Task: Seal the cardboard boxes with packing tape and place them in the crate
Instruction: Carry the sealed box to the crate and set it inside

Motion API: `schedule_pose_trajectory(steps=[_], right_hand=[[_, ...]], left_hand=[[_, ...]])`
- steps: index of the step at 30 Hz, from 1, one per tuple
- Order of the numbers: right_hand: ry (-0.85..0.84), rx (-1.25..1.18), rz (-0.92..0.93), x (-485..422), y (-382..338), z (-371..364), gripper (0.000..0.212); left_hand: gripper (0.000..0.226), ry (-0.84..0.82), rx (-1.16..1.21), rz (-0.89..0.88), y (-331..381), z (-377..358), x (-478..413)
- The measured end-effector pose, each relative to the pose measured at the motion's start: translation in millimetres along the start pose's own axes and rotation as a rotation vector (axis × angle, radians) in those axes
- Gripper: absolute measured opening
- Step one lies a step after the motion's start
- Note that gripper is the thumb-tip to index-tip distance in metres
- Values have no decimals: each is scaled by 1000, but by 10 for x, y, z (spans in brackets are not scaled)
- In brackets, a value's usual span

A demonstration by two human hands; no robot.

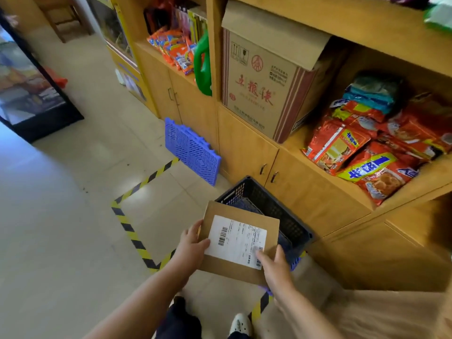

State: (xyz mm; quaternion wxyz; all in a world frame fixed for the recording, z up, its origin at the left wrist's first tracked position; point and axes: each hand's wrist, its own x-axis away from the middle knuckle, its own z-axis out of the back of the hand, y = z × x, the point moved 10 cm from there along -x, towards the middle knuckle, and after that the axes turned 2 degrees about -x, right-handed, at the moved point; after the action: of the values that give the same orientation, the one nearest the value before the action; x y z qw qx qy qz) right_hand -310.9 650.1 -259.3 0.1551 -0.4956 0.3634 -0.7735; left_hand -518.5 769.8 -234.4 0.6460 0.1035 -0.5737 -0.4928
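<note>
i hold a flat cardboard box [271, 231] in both hands, with its broad face turned up toward me and a white label [236, 241] with barcodes stuck across the middle. my left hand [192, 243] grips the box's left edge, thumb lying on top right at the label's edge, the other fingers tucked out of sight underneath. my right hand [275, 266] grips the near right corner, thumb pressed on the label's lower corner and fingers wrapped round the side. the box is off the floor, and from here it covers the near left part of the dark blue crate [276, 204]; i cannot tell whether it touches the rim. the crate stands on the floor just beside the wooden cabinet doors [247, 152]. to the left of the crate a blue plastic grid panel [193, 152] leans against the cabinet. yellow and black striped tape [129, 228] marks a square on the pale floor below my arms. on the shelf above the doors stands a big printed carton [261, 89] with its flap up, with red snack bags [362, 155] piled to its right and a green jug [203, 67] to its left. my white shoe [241, 324] shows at the bottom.
</note>
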Motion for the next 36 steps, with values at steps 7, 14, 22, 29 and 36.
schedule_pose_trajectory(steps=[7, 14, 22, 29, 36], right_hand=[[182, -13, -98, -460, -295, -180, 67], [391, -62, -173, -958, -602, -428, 65], [540, -44, -247, -1704, -325, -643, 63], [682, -48, -346, -2465, 361, -639, 70], [711, -6, -225, -3412, 972, -681, 82]], left_hand=[[45, -172, -208, -80, 382, -50, -1089], [61, -353, -323, -141, 819, -150, -2010], [70, -442, -455, -284, 861, -624, -2861], [49, -489, -564, -317, 379, -1332, -3588], [41, -444, -671, -306, -259, -1973, -4489]])
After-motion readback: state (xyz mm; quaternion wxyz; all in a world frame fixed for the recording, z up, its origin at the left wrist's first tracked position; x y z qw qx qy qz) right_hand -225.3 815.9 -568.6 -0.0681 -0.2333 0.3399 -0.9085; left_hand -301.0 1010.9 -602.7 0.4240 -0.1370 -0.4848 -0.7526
